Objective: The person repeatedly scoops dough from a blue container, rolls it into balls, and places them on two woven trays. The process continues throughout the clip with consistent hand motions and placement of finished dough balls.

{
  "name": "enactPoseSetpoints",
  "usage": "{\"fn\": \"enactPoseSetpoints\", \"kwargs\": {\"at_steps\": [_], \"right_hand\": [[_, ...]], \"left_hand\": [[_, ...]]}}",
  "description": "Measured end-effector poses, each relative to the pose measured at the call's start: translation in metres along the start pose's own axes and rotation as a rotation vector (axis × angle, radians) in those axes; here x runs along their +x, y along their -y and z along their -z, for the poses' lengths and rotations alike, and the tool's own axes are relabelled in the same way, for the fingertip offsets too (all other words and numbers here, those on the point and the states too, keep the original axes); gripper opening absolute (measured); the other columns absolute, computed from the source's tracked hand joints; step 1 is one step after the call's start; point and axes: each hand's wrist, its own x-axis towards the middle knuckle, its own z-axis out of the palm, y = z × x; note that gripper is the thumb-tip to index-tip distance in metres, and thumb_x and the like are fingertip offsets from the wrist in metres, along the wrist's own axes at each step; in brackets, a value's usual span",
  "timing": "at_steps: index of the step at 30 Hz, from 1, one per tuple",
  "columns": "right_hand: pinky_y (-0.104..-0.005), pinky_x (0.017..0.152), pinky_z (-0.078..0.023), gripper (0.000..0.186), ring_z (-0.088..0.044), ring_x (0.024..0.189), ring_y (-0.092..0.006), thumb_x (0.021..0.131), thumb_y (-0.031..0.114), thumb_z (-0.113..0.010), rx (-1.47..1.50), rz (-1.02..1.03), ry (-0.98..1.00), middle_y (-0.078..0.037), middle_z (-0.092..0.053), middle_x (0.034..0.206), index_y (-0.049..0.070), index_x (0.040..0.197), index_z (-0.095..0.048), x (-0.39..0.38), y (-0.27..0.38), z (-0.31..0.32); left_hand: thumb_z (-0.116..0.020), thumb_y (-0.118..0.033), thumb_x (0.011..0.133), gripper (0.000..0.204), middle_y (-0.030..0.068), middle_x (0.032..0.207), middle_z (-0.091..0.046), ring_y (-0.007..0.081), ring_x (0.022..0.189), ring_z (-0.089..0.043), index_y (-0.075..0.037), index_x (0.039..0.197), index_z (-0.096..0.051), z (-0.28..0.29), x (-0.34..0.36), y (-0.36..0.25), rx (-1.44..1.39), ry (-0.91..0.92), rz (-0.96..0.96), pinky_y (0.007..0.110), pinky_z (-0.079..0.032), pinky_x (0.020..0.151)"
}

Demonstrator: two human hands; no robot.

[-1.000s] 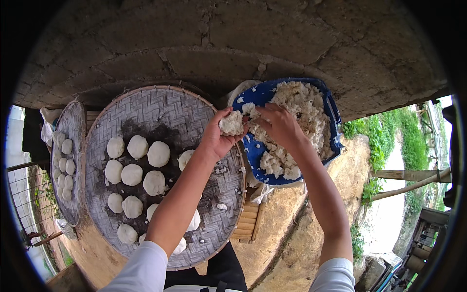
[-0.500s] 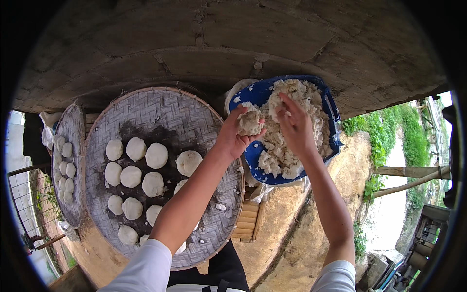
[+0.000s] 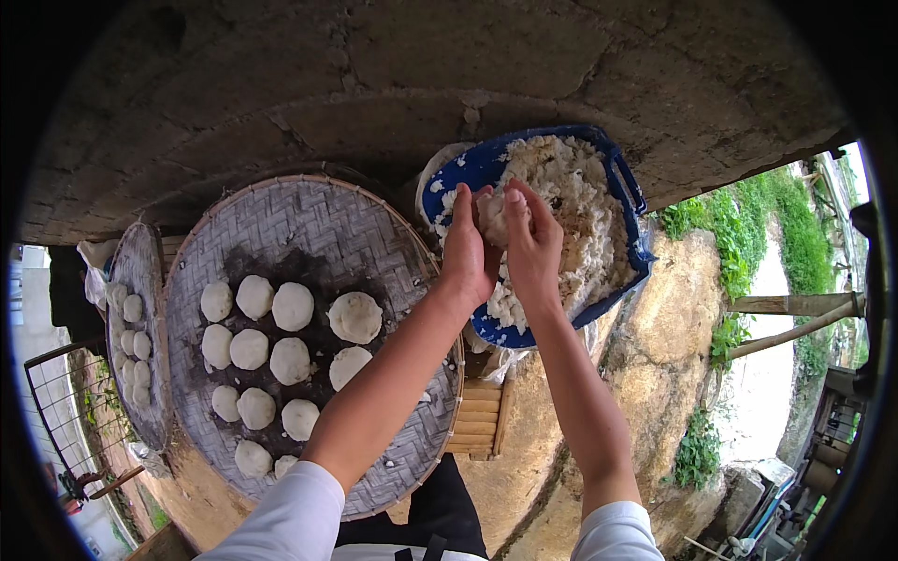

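Over the near-left part of a blue tub (image 3: 639, 266), my left hand (image 3: 467, 257) and my right hand (image 3: 535, 245) cup a lump of white dough (image 3: 492, 217) between them. Part of the lump is covered by the fingers and palms. Crumbly white dough (image 3: 585, 220) fills much of the tub beneath and to the right. Left of my forearms, a round woven bamboo tray (image 3: 393, 234) carries several rounded dough balls (image 3: 291, 360) in rough rows. My left forearm passes over the tray's right side and hides some of it.
A second woven tray (image 3: 150, 374) with smaller dough balls stands at the far left. Behind everything rises a rough block wall (image 3: 374, 112). Bamboo slats (image 3: 479, 418) show between tray and tub. Bare earth (image 3: 524, 467) and green plants (image 3: 739, 243) lie to the right.
My right hand has come left from above the loose dough to meet my left hand, and both now close round the lump. The view has shifted slightly.
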Motion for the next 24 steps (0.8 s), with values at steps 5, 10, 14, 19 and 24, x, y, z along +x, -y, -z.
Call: {"fn": "enactPoseSetpoints", "kwargs": {"at_steps": [5, 10, 14, 19, 24], "right_hand": [[-0.0315, 0.078, -0.055, 0.036, -0.064, 0.084, -0.0111, 0.104, 0.033, -0.065, -0.381, 0.506, 0.012, -0.006, -0.072, 0.098, 0.0, 0.112, -0.075, 0.007, 0.007, 0.011], [-0.0313, 0.075, -0.054, 0.043, -0.067, 0.083, -0.0149, 0.11, 0.034, -0.049, 0.255, -0.274, 0.103, -0.011, -0.073, 0.099, -0.003, 0.119, -0.07, 0.002, 0.012, 0.005], [-0.0403, 0.09, -0.055, 0.031, -0.069, 0.107, -0.0332, 0.102, 0.017, -0.058, -0.645, 0.448, 0.215, -0.028, -0.061, 0.131, -0.003, 0.124, -0.069, -0.037, -0.001, 0.032], [-0.0398, 0.099, -0.056, 0.027, -0.068, 0.112, -0.0349, 0.091, 0.003, -0.065, -1.449, 0.478, 0.892, -0.021, -0.066, 0.127, -0.001, 0.117, -0.071, -0.07, -0.029, 0.054], [-0.0371, 0.078, -0.062, 0.025, -0.074, 0.087, -0.03, 0.083, -0.004, -0.071, -1.014, 0.065, 0.847, -0.017, -0.073, 0.107, 0.0, 0.107, -0.077, -0.037, -0.008, 0.056]], "left_hand": [[-0.045, -0.061, 0.105, 0.055, 0.0042, 0.128, -0.062, 0.0208, 0.123, -0.059, -0.012, 0.127, -0.059, -0.008, -0.001, -0.011, -0.076, 0.169, 0.303, 0.041, -0.046, 0.105], [-0.055, -0.058, 0.101, 0.049, 0.007, 0.117, -0.069, 0.0259, 0.113, -0.065, -0.013, 0.12, -0.06, -0.01, -0.01, -0.011, 0.06, -0.064, 0.0, 0.043, -0.049, 0.103], [-0.056, -0.047, 0.101, 0.04, 0.0106, 0.124, -0.067, 0.0318, 0.118, -0.064, -0.013, 0.121, -0.06, 0.033, -0.028, -0.032, -0.054, -0.046, 0.078, 0.048, -0.052, 0.101], [-0.053, -0.047, 0.102, 0.036, 0.01, 0.121, -0.068, 0.034, 0.117, -0.065, -0.015, 0.116, -0.061, 0.077, -0.037, -0.043, -0.215, -0.09, 0.078, 0.053, -0.053, 0.1], [-0.048, -0.05, 0.104, 0.042, 0.0129, 0.126, -0.066, 0.0371, 0.121, -0.063, -0.013, 0.122, -0.058, 0.078, -0.056, -0.042, -0.166, -0.082, 0.099, 0.055, -0.053, 0.1]]}}
